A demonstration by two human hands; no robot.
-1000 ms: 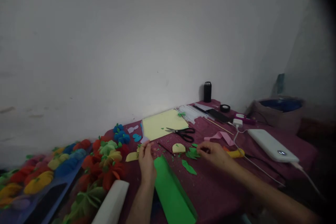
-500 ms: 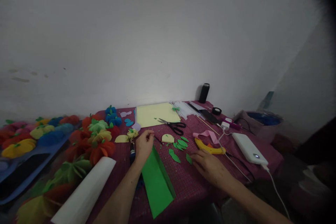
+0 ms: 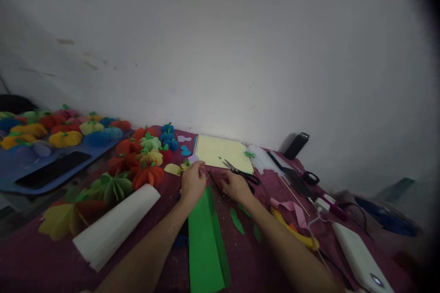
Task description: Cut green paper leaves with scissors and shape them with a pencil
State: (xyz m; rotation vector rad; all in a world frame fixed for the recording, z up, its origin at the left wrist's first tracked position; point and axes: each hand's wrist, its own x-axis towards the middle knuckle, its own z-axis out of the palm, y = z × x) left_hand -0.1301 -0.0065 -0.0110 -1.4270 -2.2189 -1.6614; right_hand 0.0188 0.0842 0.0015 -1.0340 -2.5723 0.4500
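Observation:
My left hand [image 3: 194,183] is closed, thumb and fingers drawn together above the far end of a folded green paper strip [image 3: 205,247]. What it pinches is too small to make out. Just beyond it lie a small frilly yellow paper piece [image 3: 186,165] and a flat yellow piece [image 3: 172,169]. My right hand [image 3: 237,186] bends its fingers down to the table, hiding the small yellow rounded stack there; its grip is unclear. Between the hands runs a thin dark stick [image 3: 213,179]. Black-handled scissors [image 3: 245,174] lie behind the right hand, and cut green leaves [image 3: 236,221] beside its wrist.
Pale yellow sheets [image 3: 220,149] lie against the wall. Colourful paper pumpkins [image 3: 147,175] and a white roll [image 3: 117,224] are at left. On the right are a yellow glue gun [image 3: 295,231], pink ribbon [image 3: 292,208], a power bank [image 3: 360,256] with cables and a black bottle [image 3: 296,145].
My right hand has moved from beside the glue gun, left and forward, to the small yellow stack near my left hand. The left hand stays nearly in place. The camera view has turned left.

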